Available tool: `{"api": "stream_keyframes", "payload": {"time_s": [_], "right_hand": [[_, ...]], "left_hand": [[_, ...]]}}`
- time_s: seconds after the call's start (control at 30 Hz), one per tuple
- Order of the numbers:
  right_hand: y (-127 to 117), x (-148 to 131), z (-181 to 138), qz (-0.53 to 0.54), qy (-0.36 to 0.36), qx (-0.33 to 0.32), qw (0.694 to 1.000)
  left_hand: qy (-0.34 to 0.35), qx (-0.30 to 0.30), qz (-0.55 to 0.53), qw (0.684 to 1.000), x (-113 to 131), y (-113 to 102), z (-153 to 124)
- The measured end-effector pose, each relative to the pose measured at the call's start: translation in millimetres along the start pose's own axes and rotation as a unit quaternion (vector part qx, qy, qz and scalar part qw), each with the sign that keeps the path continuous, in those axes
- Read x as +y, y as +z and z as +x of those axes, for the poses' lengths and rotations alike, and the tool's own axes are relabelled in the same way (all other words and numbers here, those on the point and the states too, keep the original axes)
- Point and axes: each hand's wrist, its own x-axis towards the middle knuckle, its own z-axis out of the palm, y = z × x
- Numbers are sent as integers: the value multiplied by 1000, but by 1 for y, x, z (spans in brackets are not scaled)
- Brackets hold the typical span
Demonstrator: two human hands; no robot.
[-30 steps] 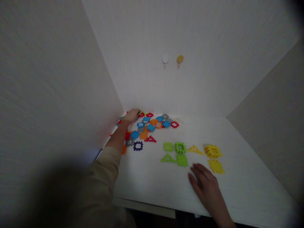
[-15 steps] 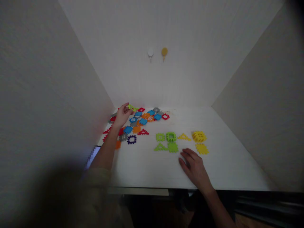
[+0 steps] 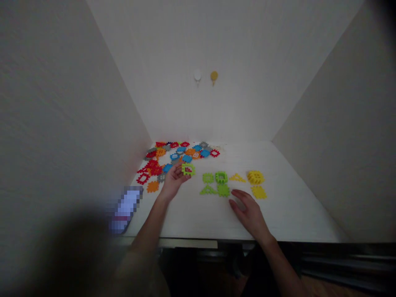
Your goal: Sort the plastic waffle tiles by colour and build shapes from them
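Note:
My left hand pinches a lime-green building tile with a large cut-out, above the table by the mixed pile. My right hand is open with its fingers apart, beside a solid green square tile. Around that tile lie a green triangle tile, a green window tile and a stack of green frame tiles. Further right are a yellow triangle tile, a stack of yellow tiles and a yellow square tile.
Several red, blue, orange and grey tiles spread over the back left of the white table. A phone with a blurred screen lies at the left edge. A white hook and a yellow hook are on the back wall.
My left hand has come from the back left toward the middle, bringing the lime-green tile out of the pile. The right hand stays almost where it was. More of the phone shows.

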Motion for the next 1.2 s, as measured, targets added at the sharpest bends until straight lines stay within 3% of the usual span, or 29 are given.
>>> {"api": "stream_keyframes", "payload": {"time_s": [0.23,0.5,0.63,0.9,1.03,1.2], "right_hand": [[12,-55,20,150,82,-50,984],[19,-55,12,188,67,-25,979],[8,-45,10,160,29,-35,986],[13,-24,3,160,-35,-92,982],[20,-20,-1,169,-20,-107,980],[21,-14,7,178,29,-74,981]], "left_hand": [[30,-54,10,998,-16,52,-61],[159,-8,171,972,-30,85,-88],[151,-62,181,970,-20,85,-91],[37,-194,128,972,-13,60,-90],[2,-180,124,976,-17,55,-90],[3,-125,112,986,-13,58,-75]]}}
